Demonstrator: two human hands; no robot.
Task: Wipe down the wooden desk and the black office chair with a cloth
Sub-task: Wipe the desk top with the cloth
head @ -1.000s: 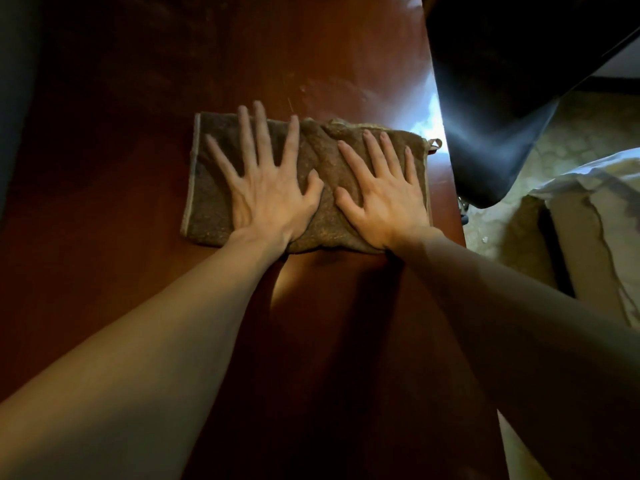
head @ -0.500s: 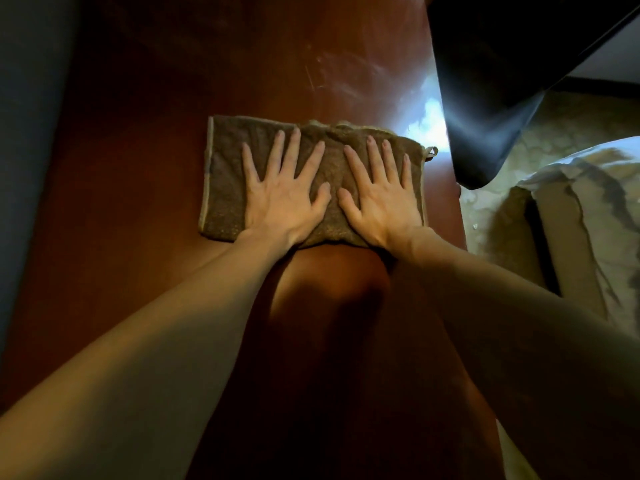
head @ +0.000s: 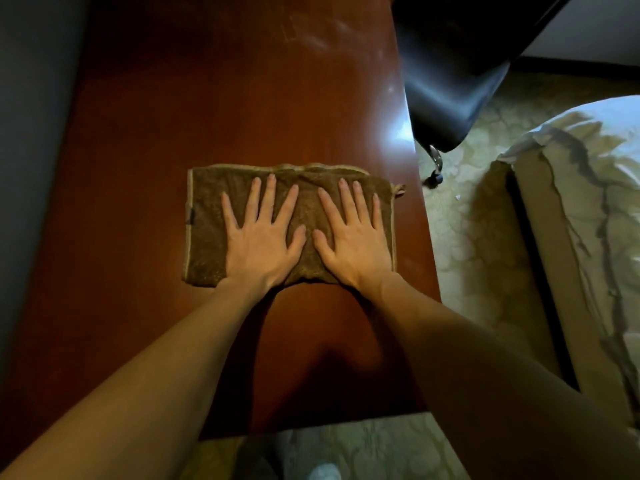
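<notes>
Right now both palms press flat on the brown cloth (head: 207,230), left hand (head: 263,244) and right hand (head: 353,244) side by side, fingers straight and spread, grasping nothing. Its long axis runs crosswise on the wooden surface (head: 214,109). The black chair (head: 450,74) stands off the surface's right edge, nearer the right hand.
</notes>
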